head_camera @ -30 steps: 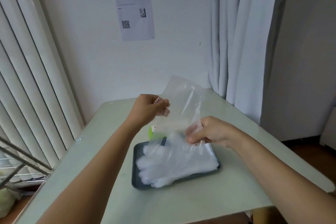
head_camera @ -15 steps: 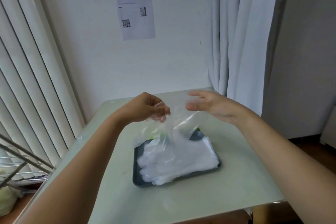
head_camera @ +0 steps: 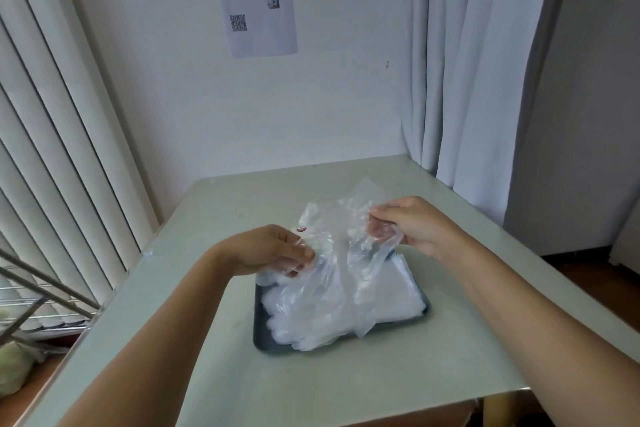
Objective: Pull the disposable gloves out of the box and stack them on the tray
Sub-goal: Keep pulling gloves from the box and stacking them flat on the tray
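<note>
**Step in hand.** One disposable glove (head_camera: 346, 246) is held in the air over the tray, spread between both hands. It appears to be on its way to the pile. The next move probably calls for lowering it flat, cuff and fingers in line with those beneath, and letting go without dragging the thin film askew. The film is light and clingy, so it may stick to the fingers or lift the top of the pile.

**Items, left to right**
- Vertical blinds (head_camera: 52, 149) with a metal rack (head_camera: 41, 291) below them, off the counter's left edge.
- Left hand (head_camera: 266, 250): fingers curled, pinching the glove's left edge between thumb and fingertips, just above the tray's far left corner.
- Counter (head_camera: 346, 385): pale and glossy, carrying the tray.
- Tray (head_camera: 259, 336): dark, shallow and rectangular, near the counter's middle. It holds a stack of clear gloves (head_camera: 304, 326) with their fingers pointing towards the near left, some tips reaching the near rim.
- Held glove: crumpled and translucent, its lower part draping onto the stack.
- Printed notice (head_camera: 258, 0) on the wall behind.
- Right hand (head_camera: 415, 225): fingers bunched, gripping the glove's right edge above the tray's far right corner.
- Curtain (head_camera: 467, 62), pale, beyond the counter's far right.

**Box.** Cannot be made out. If present, it is hidden behind the held film.
</note>
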Available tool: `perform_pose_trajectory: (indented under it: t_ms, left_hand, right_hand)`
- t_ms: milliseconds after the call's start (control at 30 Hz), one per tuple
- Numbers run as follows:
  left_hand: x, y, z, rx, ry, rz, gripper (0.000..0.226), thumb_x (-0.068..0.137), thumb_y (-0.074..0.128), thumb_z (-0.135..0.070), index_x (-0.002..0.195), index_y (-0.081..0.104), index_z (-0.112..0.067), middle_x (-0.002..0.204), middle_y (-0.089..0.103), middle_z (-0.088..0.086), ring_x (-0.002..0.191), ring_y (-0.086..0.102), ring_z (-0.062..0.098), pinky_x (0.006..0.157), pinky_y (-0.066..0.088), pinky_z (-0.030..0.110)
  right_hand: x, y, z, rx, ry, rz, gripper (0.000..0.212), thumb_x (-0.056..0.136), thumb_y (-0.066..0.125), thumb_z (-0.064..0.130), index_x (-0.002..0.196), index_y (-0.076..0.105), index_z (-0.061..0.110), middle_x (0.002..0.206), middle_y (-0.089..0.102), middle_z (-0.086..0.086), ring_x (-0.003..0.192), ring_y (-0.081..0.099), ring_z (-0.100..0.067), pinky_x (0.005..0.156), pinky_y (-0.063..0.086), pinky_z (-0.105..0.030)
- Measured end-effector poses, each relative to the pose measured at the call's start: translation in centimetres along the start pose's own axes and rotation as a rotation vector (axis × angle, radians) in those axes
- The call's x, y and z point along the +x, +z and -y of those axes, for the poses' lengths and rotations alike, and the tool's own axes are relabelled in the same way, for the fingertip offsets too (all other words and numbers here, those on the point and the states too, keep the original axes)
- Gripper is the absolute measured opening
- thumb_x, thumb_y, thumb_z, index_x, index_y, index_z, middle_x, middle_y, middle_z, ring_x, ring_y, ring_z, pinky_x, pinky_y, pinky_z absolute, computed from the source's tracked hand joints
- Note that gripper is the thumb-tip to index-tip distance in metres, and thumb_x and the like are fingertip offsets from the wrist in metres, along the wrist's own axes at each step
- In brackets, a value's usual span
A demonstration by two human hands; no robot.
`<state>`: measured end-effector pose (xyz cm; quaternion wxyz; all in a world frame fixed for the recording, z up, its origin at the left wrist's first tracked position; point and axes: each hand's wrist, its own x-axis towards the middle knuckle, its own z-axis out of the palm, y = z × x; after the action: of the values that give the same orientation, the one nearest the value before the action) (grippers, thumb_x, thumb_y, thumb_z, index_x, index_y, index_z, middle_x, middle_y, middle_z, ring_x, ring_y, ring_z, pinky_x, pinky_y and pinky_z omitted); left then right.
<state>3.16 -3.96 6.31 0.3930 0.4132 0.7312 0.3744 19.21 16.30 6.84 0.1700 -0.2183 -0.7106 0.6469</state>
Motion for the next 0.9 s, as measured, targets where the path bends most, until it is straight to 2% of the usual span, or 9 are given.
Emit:
perform_pose_trajectory:
  t_ms: [67,133,267,367,533,667,733,800,900]
  left_hand:
    - [0.8,0.1,0.7,-0.115,-0.046,-0.017,0.027,0.093,0.062,-0.017,0.068,0.061,-0.004,0.065,0.055,0.009,0.06,0.049,0.015,0.061,0.043,0.02]
    - [1.6,0.2,1.2,-0.161,-0.096,-0.073,0.025,0.095,0.058,-0.013,0.071,0.065,-0.006,0.064,0.063,0.002,0.054,0.056,0.009,0.057,0.046,0.017]
    - [4.2,0.5,2.3,0.057,-0.22,-0.188,0.012,0.089,0.067,-0.014,0.085,0.068,-0.002,0.079,0.073,0.011,0.05,0.061,0.011,0.047,0.047,0.017]
    - [5.6,1.1,3.2,0.266,-0.279,-0.223,0.011,0.084,0.072,-0.018,0.081,0.068,-0.008,0.075,0.072,0.006,0.05,0.061,0.009,0.05,0.047,0.017]
    - [6.5,1.4,3.4,0.497,-0.308,-0.236,0.013,0.079,0.071,-0.024,0.079,0.069,-0.011,0.068,0.067,0.0,0.057,0.06,0.013,0.063,0.05,0.02]
    - [6.4,0.8,3.4,0.534,-0.358,-0.295,0.015,0.078,0.07,-0.018,0.067,0.062,-0.011,0.061,0.067,-0.001,0.049,0.061,0.01,0.054,0.05,0.017]
    - [6.1,0.7,3.0,0.607,-0.37,-0.388,0.013,0.079,0.07,-0.022,0.075,0.064,-0.011,0.071,0.069,0.001,0.06,0.065,0.013,0.06,0.054,0.021]
    - [5.5,1.2,2.5,0.772,-0.329,-0.492,0.027,0.084,0.067,-0.032,0.102,0.064,-0.012,0.098,0.068,0.003,0.088,0.064,0.019,0.073,0.05,0.027]
    - [4.5,3.4,1.5,0.848,-0.097,-0.538,0.04,0.091,0.059,-0.034,0.127,0.056,-0.015,0.127,0.058,0.005,0.114,0.054,0.023,0.09,0.042,0.028]
  right_hand:
    - [0.1,0.0,-1.3,0.002,0.03,-0.01,0.016,0.092,0.06,0.007,0.08,0.064,-0.002,0.069,0.068,-0.013,0.056,0.065,-0.017,0.06,0.056,-0.029]
    - [0.1,0.1,-2.8,-0.046,0.07,-0.052,0.014,0.09,0.061,0.003,0.077,0.063,-0.001,0.065,0.066,-0.013,0.052,0.065,-0.017,0.051,0.056,-0.025]
    - [0.8,0.2,-6.9,-0.386,0.116,-0.202,0.022,0.085,0.06,0.001,0.063,0.061,0.005,0.053,0.063,-0.005,0.045,0.061,-0.017,0.045,0.051,-0.025]
    - [0.6,0.5,-8.5,-0.599,0.15,-0.229,0.021,0.082,0.053,0.006,0.061,0.056,0.007,0.055,0.063,-0.004,0.047,0.06,-0.013,0.047,0.046,-0.018]
    - [0.6,0.7,-9.2,-0.67,0.167,-0.219,0.032,0.078,0.059,0.011,0.049,0.046,0.012,0.054,0.06,-0.005,0.048,0.053,-0.017,0.046,0.038,-0.022]
    - [0.6,0.8,-9.0,-0.74,0.171,-0.18,0.037,0.077,0.061,0.011,0.054,0.034,0.021,0.053,0.044,0.001,0.048,0.041,-0.013,0.04,0.026,-0.02]
    - [0.6,0.8,-8.9,-0.753,0.152,-0.18,0.041,0.078,0.061,0.011,0.055,0.029,0.023,0.054,0.041,0.001,0.047,0.039,-0.013,0.038,0.025,-0.018]
    - [0.7,0.7,-8.9,-0.75,0.164,-0.179,0.044,0.08,0.061,0.011,0.056,0.027,0.024,0.055,0.039,0.001,0.046,0.037,-0.013,0.038,0.026,-0.018]
    - [0.9,0.4,-8.8,-0.747,0.202,-0.15,0.036,0.079,0.061,0.012,0.056,0.034,0.015,0.056,0.041,-0.001,0.047,0.04,-0.015,0.04,0.033,-0.023]
